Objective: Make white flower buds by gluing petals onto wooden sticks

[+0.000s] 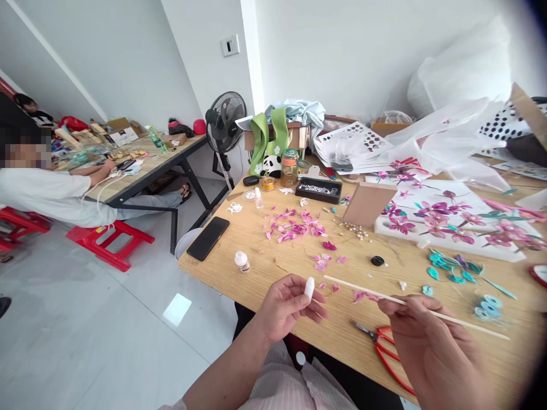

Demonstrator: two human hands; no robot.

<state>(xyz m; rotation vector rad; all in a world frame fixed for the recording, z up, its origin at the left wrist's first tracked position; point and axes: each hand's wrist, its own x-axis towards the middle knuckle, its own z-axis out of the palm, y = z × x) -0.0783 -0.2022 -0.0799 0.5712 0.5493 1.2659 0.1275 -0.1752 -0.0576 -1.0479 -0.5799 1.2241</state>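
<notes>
In the head view, a small white bottle (309,287) is pinched upright between the thumb and fingertips of the left hand (285,307), its grip closed on the bottle just above the near edge of the table (256,239). A thin wooden stick (410,303) is held in the closed grip of the right hand (427,347); its far tip is pointed toward the bottle and stands just apart from it, while its other end runs out to the right over the table. The step in hand is judged to be the bringing together of stick tip and bottle mouth, so a steady, small approach is called for.

Red-handled scissors (387,347) are seen under the right hand, and pink petals (294,223) are scattered ahead. A black phone (208,238) lies near the table's left edge, with a second small bottle (241,261) beside it. Open room is left between the hands and the petals; the right side is crowded by teal paper pieces (453,267) and a flower board (448,222).
</notes>
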